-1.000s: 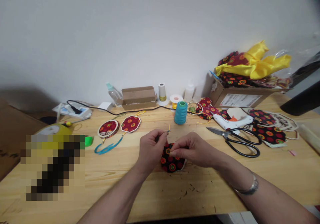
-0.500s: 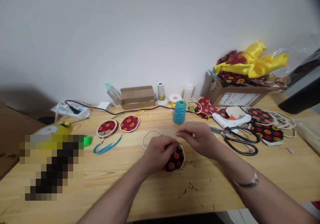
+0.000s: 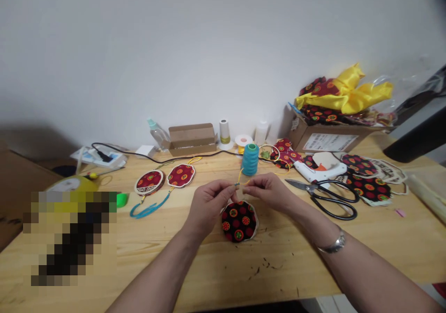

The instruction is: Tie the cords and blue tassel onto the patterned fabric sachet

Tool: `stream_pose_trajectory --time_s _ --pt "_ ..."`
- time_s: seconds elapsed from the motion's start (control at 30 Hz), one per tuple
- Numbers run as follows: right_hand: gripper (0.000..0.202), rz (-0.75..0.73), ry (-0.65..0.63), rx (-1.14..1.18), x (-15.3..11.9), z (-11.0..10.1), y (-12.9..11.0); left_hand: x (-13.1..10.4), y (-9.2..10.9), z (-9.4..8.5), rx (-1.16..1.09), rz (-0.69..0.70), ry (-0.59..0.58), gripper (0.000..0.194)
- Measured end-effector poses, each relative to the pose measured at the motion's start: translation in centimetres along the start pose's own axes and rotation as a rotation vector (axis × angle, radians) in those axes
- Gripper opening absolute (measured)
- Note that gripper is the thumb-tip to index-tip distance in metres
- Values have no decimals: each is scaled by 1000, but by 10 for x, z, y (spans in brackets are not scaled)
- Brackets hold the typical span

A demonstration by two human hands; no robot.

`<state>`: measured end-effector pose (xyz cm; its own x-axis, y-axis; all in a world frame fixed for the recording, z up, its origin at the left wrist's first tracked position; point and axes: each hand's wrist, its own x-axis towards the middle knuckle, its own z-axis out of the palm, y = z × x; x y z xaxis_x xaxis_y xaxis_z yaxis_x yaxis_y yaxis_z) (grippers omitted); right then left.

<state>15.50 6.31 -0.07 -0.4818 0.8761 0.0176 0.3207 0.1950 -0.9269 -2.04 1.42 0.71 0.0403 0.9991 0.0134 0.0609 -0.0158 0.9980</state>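
A yellow cord (image 3: 240, 175) with a small blue-green part on it runs between my fingertips, just above the table. My left hand (image 3: 212, 204) pinches the cord by that blue-green part. Close by, my right hand (image 3: 267, 191) is closed in a pinch on the cord's other side. Below both hands lies a black fabric piece (image 3: 239, 222) with red and orange round motifs, on a pale scalloped frame. Behind the hands stands a cone of blue thread (image 3: 250, 159).
Black-handled scissors (image 3: 331, 196) and a white glue gun (image 3: 322, 169) lie to the right, beside patterned fabric pieces (image 3: 369, 189). Two red ornaments (image 3: 181, 175) lie on the left. A cardboard box (image 3: 324, 138) holds yellow cloth. A black cable (image 3: 181, 157) crosses the table's back.
My left hand has lifted off the black fabric piece, uncovering it. Both hands have come together, and the yellow cord now shows between them.
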Motion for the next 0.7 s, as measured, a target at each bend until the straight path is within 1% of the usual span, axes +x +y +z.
stream_pose_trajectory --time_s 0.1,0.17,0.27,0.37,0.43,0.5,0.6,0.7 --pt "23 9 -56 13 -4 2 -4 3 2 0 105 27 121 20" --pt "25 -13 -104 23 -6 3 -7 3 5 1 178 46 179 18" --pt "26 -42 -161 25 -10 6 -11 2 7 2 253 77 229 17" --pt "24 -65 -195 11 -14 10 -14 1 7 3 291 105 246 17" --pt "23 -101 -185 -65 -18 12 -16 1 5 3 306 115 252 16" --pt "23 -157 -153 -197 -21 15 -19 1 4 3 322 114 255 17" --pt "23 -280 -110 -387 -26 17 -22 2 4 3 333 104 258 17" --pt "20 -387 -81 -503 -29 20 -23 3 4 3 327 98 263 17"
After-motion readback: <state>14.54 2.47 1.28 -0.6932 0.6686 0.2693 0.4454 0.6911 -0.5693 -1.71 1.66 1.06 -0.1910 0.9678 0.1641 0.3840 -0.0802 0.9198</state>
